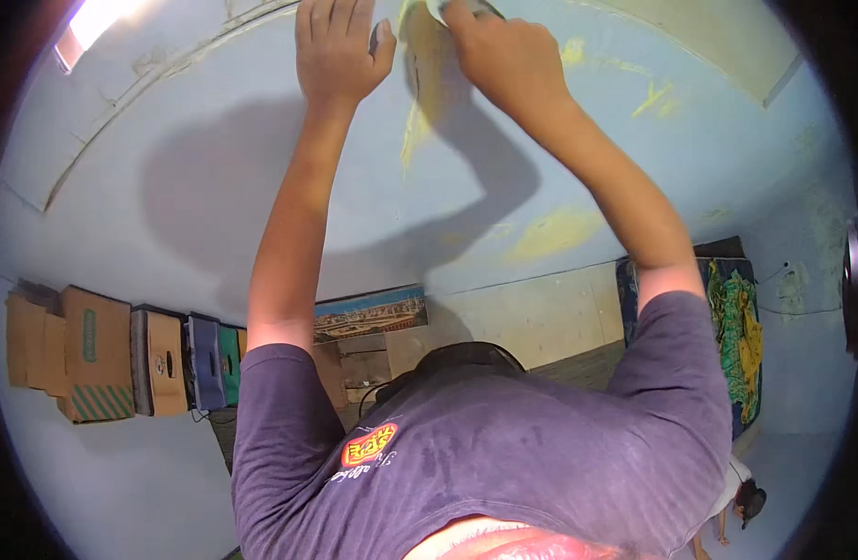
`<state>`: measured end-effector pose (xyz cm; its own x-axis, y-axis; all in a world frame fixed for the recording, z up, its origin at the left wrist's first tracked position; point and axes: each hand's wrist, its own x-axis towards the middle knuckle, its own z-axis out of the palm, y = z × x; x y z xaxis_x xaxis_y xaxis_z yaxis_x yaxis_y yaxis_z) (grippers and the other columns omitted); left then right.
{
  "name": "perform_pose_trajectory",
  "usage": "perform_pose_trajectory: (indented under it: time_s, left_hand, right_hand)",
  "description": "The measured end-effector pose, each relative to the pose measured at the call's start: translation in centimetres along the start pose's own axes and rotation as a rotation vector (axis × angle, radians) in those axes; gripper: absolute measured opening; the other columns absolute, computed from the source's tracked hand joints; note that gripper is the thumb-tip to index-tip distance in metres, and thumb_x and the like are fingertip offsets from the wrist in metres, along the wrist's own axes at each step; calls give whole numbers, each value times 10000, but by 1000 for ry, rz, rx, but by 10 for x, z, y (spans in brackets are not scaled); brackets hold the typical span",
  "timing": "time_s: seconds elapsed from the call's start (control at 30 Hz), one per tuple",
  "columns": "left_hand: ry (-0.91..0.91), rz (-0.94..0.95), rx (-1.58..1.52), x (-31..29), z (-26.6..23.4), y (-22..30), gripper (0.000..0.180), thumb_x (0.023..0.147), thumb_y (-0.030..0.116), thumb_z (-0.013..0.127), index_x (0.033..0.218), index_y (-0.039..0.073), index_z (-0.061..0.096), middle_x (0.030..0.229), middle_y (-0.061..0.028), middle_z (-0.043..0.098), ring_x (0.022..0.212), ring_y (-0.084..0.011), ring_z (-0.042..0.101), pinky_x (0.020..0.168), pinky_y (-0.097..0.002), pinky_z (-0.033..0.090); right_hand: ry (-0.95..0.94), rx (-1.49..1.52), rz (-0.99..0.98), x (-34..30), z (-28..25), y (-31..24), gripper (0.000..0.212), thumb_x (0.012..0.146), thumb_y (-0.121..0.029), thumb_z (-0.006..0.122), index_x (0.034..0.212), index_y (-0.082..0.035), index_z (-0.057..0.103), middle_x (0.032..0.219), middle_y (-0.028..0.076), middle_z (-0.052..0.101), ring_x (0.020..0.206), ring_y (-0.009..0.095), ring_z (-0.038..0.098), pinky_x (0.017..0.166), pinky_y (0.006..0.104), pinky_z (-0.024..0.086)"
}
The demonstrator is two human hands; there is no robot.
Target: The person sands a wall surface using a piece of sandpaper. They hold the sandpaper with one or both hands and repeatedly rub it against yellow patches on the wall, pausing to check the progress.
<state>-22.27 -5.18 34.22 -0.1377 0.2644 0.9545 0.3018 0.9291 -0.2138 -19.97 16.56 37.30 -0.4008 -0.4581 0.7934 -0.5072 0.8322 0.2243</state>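
Note:
My left hand (335, 47) lies flat against a pale blue wall (373, 205), fingers stretched out, holding nothing. Closed around a pale, flat tool (436, 9), my right hand (513, 56) is also up at the wall. The tool is mostly hidden by the fingers and cut off by the top edge, so its exact kind cannot be made out. Between the hands runs a yellowish filler streak (415, 121) with a dark crack-like line. More yellow smears (559, 231) mark the wall below and to the right.
Cardboard boxes (97, 345) and colored file boxes (205, 359) stand at the left. Along the lower wall are a city picture (371, 314) and a wooden panel (541, 322). Green and yellow cloth (737, 327) hangs at the right. Another person (741, 499) is at lower right.

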Motion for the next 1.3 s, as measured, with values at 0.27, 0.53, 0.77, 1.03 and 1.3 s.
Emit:
perform_pose_trajectory:
  time_s: [0.27, 0.53, 0.77, 1.03, 1.3]
  left_hand:
    - [28, -17, 15, -1, 0, 6, 659, 854, 220, 587, 1483, 45, 493, 1555, -168, 481, 1440, -358, 433, 1208, -555, 283]
    - [59, 22, -23, 1, -2, 5, 668, 821, 185, 603, 1461, 21, 503, 1535, -181, 496, 1421, -367, 450, 1193, -553, 312]
    - [67, 18, -54, 2, -4, 6, 678, 792, 156, 627, 1443, 13, 504, 1521, -185, 501, 1406, -369, 456, 1182, -555, 321]
    - [12, 18, -36, 1, -7, 0, 682, 802, 186, 620, 1449, 10, 491, 1516, -199, 495, 1378, -400, 464, 1172, -566, 324]
    - [57, 13, -55, 1, -7, 4, 652, 830, 205, 611, 1446, 20, 504, 1527, -188, 492, 1403, -370, 455, 1181, -555, 318]
  right_hand:
    - [-51, -93, -252, -1, 25, 7, 28, 906, -121, 602, 907, -93, 599, 603, 116, 658, 532, 311, 684, 444, 416, 509]
    - [-221, -223, -218, -80, 75, -18, 100, 890, -114, 593, 796, -97, 563, 581, 64, 661, 517, 194, 692, 453, 323, 530]
    - [-383, -15, -268, -120, 88, 3, 32, 910, -103, 571, 905, -85, 596, 651, 106, 684, 538, 282, 696, 468, 400, 543]
    - [-27, -176, -217, -4, -7, 12, 79, 902, -114, 577, 977, -89, 585, 647, 115, 685, 540, 287, 698, 455, 409, 540]
    - [7, -265, -290, -15, 42, 1, 114, 904, -123, 598, 801, -81, 574, 576, 92, 658, 481, 220, 681, 412, 337, 518]
